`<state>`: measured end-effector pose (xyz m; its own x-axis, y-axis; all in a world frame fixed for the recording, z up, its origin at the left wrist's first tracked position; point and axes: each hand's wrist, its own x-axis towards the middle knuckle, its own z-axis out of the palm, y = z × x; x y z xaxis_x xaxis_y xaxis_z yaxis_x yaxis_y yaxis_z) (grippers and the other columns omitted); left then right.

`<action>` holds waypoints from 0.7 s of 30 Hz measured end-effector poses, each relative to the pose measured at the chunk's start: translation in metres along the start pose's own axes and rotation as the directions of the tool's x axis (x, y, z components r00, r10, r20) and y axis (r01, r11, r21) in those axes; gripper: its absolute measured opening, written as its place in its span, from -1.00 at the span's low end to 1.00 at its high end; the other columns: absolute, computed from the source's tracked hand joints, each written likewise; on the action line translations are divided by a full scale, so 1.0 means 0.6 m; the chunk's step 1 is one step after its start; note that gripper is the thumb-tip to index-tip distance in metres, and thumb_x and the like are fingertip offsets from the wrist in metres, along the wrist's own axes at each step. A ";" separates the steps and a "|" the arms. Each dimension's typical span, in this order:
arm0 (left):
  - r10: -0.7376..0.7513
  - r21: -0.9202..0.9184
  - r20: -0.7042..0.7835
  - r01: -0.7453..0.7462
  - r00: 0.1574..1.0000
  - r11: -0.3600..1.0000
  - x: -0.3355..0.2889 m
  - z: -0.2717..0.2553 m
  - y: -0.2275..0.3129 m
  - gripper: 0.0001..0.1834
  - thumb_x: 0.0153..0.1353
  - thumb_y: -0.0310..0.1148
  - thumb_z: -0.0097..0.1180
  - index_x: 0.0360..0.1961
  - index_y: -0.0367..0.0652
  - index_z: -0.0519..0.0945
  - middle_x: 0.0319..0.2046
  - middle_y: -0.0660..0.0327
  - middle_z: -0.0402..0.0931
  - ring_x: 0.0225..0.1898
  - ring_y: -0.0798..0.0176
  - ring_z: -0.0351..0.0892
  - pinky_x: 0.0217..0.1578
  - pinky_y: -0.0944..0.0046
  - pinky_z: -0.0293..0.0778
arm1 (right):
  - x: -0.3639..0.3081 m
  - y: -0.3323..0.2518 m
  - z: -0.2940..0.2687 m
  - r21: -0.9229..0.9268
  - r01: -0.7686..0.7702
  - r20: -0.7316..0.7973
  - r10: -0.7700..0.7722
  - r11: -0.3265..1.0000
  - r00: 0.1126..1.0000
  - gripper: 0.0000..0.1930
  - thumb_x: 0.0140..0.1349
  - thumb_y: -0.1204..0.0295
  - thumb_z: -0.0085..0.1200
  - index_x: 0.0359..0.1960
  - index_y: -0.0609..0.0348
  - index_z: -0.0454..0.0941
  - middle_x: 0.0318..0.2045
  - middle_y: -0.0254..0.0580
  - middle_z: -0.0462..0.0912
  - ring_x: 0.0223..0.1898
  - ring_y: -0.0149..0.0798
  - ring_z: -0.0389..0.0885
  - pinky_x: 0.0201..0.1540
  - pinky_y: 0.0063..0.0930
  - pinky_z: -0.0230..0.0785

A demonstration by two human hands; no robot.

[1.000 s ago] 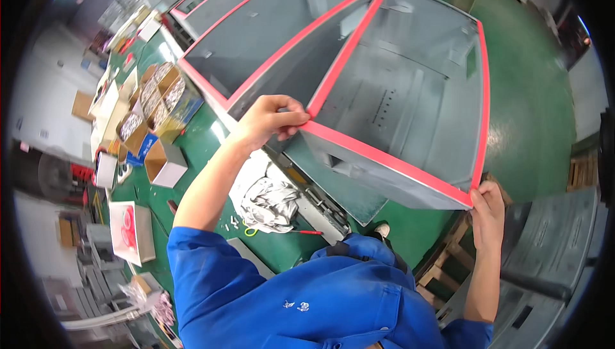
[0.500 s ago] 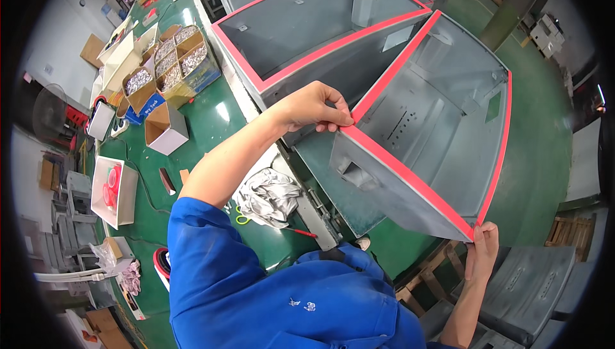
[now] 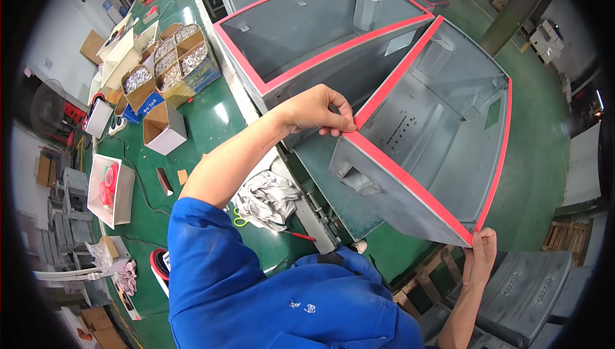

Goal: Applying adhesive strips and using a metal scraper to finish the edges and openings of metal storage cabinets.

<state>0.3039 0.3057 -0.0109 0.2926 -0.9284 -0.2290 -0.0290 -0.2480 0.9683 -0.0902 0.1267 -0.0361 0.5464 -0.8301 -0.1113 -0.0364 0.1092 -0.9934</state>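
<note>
Green workbench point(image 3: 211, 121) alongside; hands point(image 3: 319, 109) point(image 3: 480, 256) in a pinch at two corners of an open grey box point(image 3: 397, 198), rim point(image 3: 410, 186) red-banded.

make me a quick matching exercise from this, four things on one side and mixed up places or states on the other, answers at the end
Things
1. left hand
2. right hand
3. cloth
4. white tray

Places and states
A. crumpled, on the green bench
B. at the near right corner of the red-rimmed grey box
C. holding red round items
D. at the near left corner of that same box

Pairs: 1-D, 2-B, 3-A, 4-C
</note>
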 end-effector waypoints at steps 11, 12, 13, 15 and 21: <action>0.039 0.105 -0.046 -0.034 0.998 0.994 0.000 0.012 0.009 -0.89 -0.01 -0.51 0.16 -0.60 -0.27 0.51 -0.46 0.27 0.42 -0.65 0.57 0.36 -0.74 0.59 0.19 | 0.010 -0.017 -0.001 -0.187 0.130 0.024 -0.128 0.974 0.992 -0.81 0.06 0.64 0.04 -0.31 0.15 0.35 -0.40 -0.43 0.34 -0.33 -0.55 0.34 -0.26 -0.66 0.24; 0.030 0.087 -0.064 -0.025 0.997 0.996 -0.001 0.013 0.010 -0.90 -0.02 -0.54 0.15 -0.60 -0.28 0.50 -0.46 0.26 0.42 -0.65 0.57 0.35 -0.76 0.59 0.17 | 0.011 -0.022 -0.010 -0.227 0.086 0.058 -0.075 0.970 0.996 -0.80 0.07 0.61 0.07 -0.28 0.15 0.37 -0.40 -0.44 0.34 -0.32 -0.55 0.35 -0.24 -0.66 0.25; 0.024 0.076 -0.073 -0.018 0.997 0.997 0.002 0.015 0.008 -0.91 -0.02 -0.55 0.16 -0.59 -0.29 0.51 -0.46 0.26 0.42 -0.65 0.56 0.36 -0.75 0.59 0.19 | 0.007 -0.032 -0.011 -0.265 0.079 0.067 -0.063 0.961 0.996 -0.81 0.08 0.59 0.07 -0.26 0.14 0.41 -0.40 -0.46 0.35 -0.32 -0.55 0.36 -0.22 -0.67 0.26; 0.024 0.073 -0.107 -0.016 0.994 0.997 0.002 0.016 0.008 -0.93 -0.03 -0.57 0.16 -0.58 -0.30 0.52 -0.46 0.25 0.43 -0.65 0.54 0.37 -0.74 0.58 0.21 | 0.012 -0.031 -0.027 -0.296 0.170 0.172 -0.123 0.940 0.977 -0.83 0.10 0.58 0.04 -0.24 0.16 0.49 -0.36 -0.39 0.39 -0.32 -0.52 0.38 -0.23 -0.64 0.28; 0.034 0.087 -0.143 -0.022 0.989 0.996 0.002 0.020 0.007 -0.91 -0.06 -0.60 0.17 -0.61 -0.26 0.51 -0.48 0.27 0.41 -0.67 0.53 0.37 -0.76 0.57 0.19 | 0.007 -0.061 -0.028 -0.603 0.427 0.364 -0.244 0.673 0.899 -0.81 0.09 0.55 0.03 -0.25 0.08 0.56 -0.36 -0.26 0.39 -0.32 -0.34 0.41 -0.27 -0.53 0.30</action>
<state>0.2928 0.3001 -0.0086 0.4252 -0.8871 -0.1795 -0.1180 -0.2509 0.9608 -0.1008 0.1098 -0.0007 0.8049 -0.5734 0.1529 -0.2959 -0.6111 -0.7342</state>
